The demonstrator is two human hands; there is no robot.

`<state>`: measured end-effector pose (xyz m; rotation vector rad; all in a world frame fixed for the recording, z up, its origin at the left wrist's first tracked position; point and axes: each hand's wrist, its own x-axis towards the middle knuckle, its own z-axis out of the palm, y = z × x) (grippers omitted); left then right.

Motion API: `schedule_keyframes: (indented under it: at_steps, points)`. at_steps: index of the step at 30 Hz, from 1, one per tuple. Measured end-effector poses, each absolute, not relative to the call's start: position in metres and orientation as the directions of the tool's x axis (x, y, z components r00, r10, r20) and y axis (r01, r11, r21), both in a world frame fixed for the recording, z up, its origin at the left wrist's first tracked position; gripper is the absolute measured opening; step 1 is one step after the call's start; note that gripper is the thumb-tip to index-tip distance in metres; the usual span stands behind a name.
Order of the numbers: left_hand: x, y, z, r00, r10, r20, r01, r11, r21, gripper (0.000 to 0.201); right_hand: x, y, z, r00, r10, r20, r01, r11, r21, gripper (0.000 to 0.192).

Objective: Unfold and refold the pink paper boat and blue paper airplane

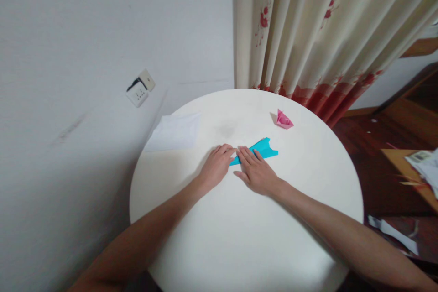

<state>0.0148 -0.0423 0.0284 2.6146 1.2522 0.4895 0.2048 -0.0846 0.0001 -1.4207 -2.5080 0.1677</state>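
A folded sheet of bright blue paper (266,148) lies slantwise on the round white table (236,237), its notched wide end toward the upper right. My right hand (256,173) rests flat across its middle, fingers stretched out and thumb apart. At the narrow left end, my left hand (217,164) has its fingers bent, with thumb and forefinger closed at the paper's tip. Both hands cover part of the paper, so the folds beneath them are hidden. Farther back on the right stands a small pink paper boat (284,120).
White paper sheets (174,132) lie at the table's left edge by the wall, below a socket (138,94). A cream curtain with red flowers (308,32) hangs behind the table. To the right is a wooden surface with papers (424,164).
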Motion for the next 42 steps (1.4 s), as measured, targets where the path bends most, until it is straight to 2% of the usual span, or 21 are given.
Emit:
schedule_keyframes:
  at_steps: [3, 8, 19, 27, 32, 35, 37, 40, 42]
  points:
    - [0.024, -0.057, 0.025, 0.645, 0.735, 0.208, 0.714, -0.677, 0.177, 0.051, 0.208, -0.079, 0.001, -0.443, 0.882, 0.159, 0.857, 0.469, -0.215, 0.062]
    - [0.033, -0.070, 0.012, 0.692, 0.713, 0.109, 0.714, -0.699, 0.045, 0.059, 0.215, -0.070, 0.000, -0.412, 0.895, 0.171, 0.874, 0.441, -0.205, 0.057]
    - [0.029, -0.085, 0.020, 0.537, 0.843, -0.004, 0.843, -0.537, -0.031, 0.078, 0.224, -0.064, -0.001, -0.353, 0.918, 0.182, 0.905, 0.384, -0.181, 0.060]
    - [0.024, -0.086, 0.019, 0.517, 0.856, -0.025, 0.855, -0.517, -0.034, 0.081, 0.261, -0.044, -0.012, -0.141, 0.979, 0.148, 0.971, 0.167, -0.174, 0.068]
    - [0.023, -0.087, 0.023, 0.509, 0.856, -0.087, 0.859, -0.512, -0.018, 0.082, 0.258, -0.048, -0.008, -0.001, 0.968, 0.250, 0.982, 0.048, -0.182, 0.077]
    - [0.021, -0.087, 0.024, 0.517, 0.852, -0.076, 0.854, -0.520, -0.014, 0.082, 0.236, -0.062, 0.003, -0.068, 0.928, 0.367, 0.979, 0.134, -0.156, 0.076]
    - [0.020, -0.087, 0.024, 0.518, 0.852, -0.071, 0.854, -0.520, -0.012, 0.081, 0.219, -0.072, 0.009, -0.158, 0.908, 0.387, 0.961, 0.232, -0.151, 0.071]
    - [0.021, -0.086, 0.024, 0.518, 0.851, -0.089, 0.853, -0.521, -0.009, 0.079, 0.199, -0.082, 0.010, -0.387, 0.876, 0.287, 0.881, 0.443, -0.164, 0.062]
    - [0.021, -0.085, 0.025, 0.520, 0.848, -0.103, 0.852, -0.523, -0.001, 0.079, 0.195, -0.084, 0.006, -0.472, 0.856, 0.212, 0.838, 0.510, -0.193, 0.060]
